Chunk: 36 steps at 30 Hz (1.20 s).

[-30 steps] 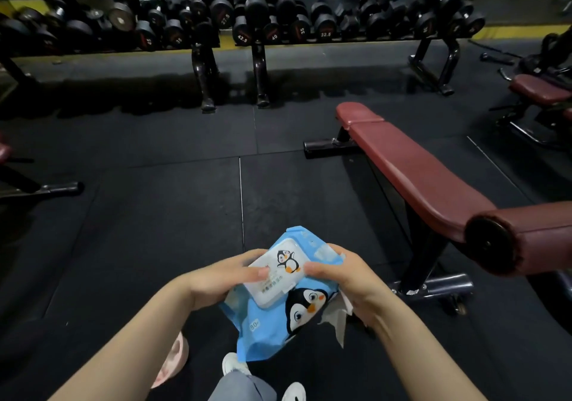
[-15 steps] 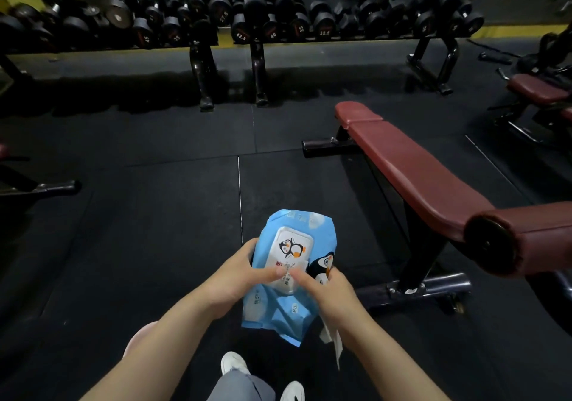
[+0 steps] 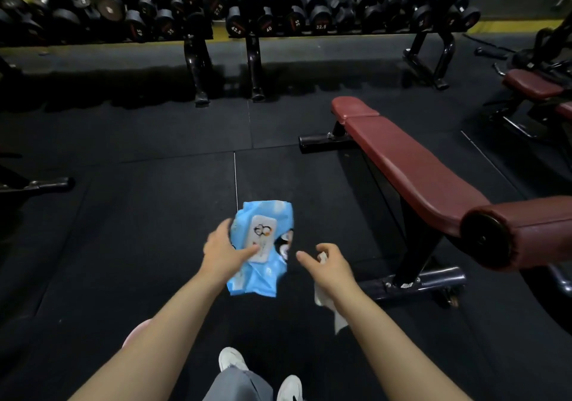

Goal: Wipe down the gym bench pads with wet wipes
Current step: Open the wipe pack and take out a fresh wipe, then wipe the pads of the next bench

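My left hand (image 3: 221,253) grips a blue pack of wet wipes (image 3: 263,246) with a white lid and penguin print, thumb lying across the lid. My right hand (image 3: 328,266) is a little to the right of the pack, apart from it, and holds a white wet wipe (image 3: 325,303) that hangs down below the palm. The dark red gym bench pad (image 3: 411,165) runs from the upper middle to the right, with a red roller pad (image 3: 532,233) at its near end.
A long dumbbell rack (image 3: 247,14) crosses the back. A second red bench (image 3: 532,86) stands at the far right. A black frame foot (image 3: 37,184) lies at the left edge. My white shoes (image 3: 232,360) stand on the black rubber floor (image 3: 139,230).
My right hand has let go of the pack and moved right with the wipe. My left hand alone holds the pack, carried further forward and up.
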{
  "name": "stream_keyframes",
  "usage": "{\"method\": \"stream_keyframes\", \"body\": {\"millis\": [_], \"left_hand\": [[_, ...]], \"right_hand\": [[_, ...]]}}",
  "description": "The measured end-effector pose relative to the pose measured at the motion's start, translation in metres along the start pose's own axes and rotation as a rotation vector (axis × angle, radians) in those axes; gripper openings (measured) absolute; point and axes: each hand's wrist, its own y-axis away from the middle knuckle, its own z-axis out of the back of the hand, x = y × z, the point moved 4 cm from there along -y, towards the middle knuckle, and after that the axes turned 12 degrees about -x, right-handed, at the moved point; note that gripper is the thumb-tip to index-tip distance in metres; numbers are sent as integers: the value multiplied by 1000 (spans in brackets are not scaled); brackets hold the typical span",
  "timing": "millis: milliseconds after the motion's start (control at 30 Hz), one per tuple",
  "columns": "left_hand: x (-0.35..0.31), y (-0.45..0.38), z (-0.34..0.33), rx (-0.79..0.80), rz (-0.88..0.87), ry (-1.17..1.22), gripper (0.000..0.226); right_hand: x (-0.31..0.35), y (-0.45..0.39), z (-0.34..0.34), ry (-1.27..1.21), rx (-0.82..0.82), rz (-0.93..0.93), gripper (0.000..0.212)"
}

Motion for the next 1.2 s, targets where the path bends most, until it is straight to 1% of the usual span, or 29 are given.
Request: {"method": "stream_keyframes", "body": {"millis": [33,67,100,167,200,300,367,400,433,500,533,567,600,633,667,700,733,767,833,867,900,967,1033,1067,1133,1200], "left_hand": [[9,-12,3,-37,42,-187,97],[17,-19,6,-50,85,-298,104],[24,-23,7,-41,110,-330,106],[30,-22,3,13,100,-275,95],[30,-16,-1,44,73,-249,87],[18,13,-19,193,-23,-215,54],[1,39,-31,328,-62,-73,35],[-10,52,-35,399,-70,20,29],[-21,63,-39,468,-77,112,26],[-38,81,-44,590,-95,249,30],[-44,88,-45,630,-129,255,35],[-49,92,-47,641,-189,209,41],[-52,95,-48,617,-271,127,46],[-56,96,-49,575,-346,63,45],[-59,97,-49,527,-398,46,37],[-63,97,-49,479,-421,74,25],[-65,96,-48,432,-429,107,13],[-68,95,-48,398,-429,140,5],[-73,94,-49,373,-415,193,9],[-74,93,-49,377,-395,217,9],[-76,92,-49,379,-372,229,7],[-78,87,-51,366,-352,218,14],[-80,82,-54,345,-346,186,21],[-82,79,-55,334,-331,172,22],[-85,75,-59,332,-297,151,24],[-90,72,-64,365,-237,173,24]], "right_hand": [[0,-6,4,1,-21,-12,57],[-1,-9,7,-19,-20,-15,52],[-1,-11,11,-42,-8,-11,45],[-3,-10,18,-100,23,-14,32],[-3,-8,20,-134,40,-19,30],[-4,1,25,-256,113,-65,37],[-1,8,28,-319,170,-51,44],[0,10,29,-355,193,-40,47],[1,12,30,-403,210,-37,49],[2,14,32,-546,240,-63,50],[3,16,33,-635,260,-90,50],[4,17,34,-717,280,-118,50],[5,19,36,-786,297,-144,51],[6,20,38,-840,312,-169,51],[6,22,40,-885,328,-194,51],[7,23,42,-923,346,-216,51],[7,25,43,-948,362,-232,50],[6,26,45,-950,372,-236,47],[3,27,50,-877,362,-210,40],[0,27,52,-814,352,-182,39],[-3,27,54,-743,343,-147,43],[-11,29,57,-619,317,-96,54],[-18,31,59,-566,297,-93,65],[-20,33,60,-545,302,-94,66],[-24,36,61,-508,318,-109,58],[-31,36,64,-495,287,-128,46]]}}
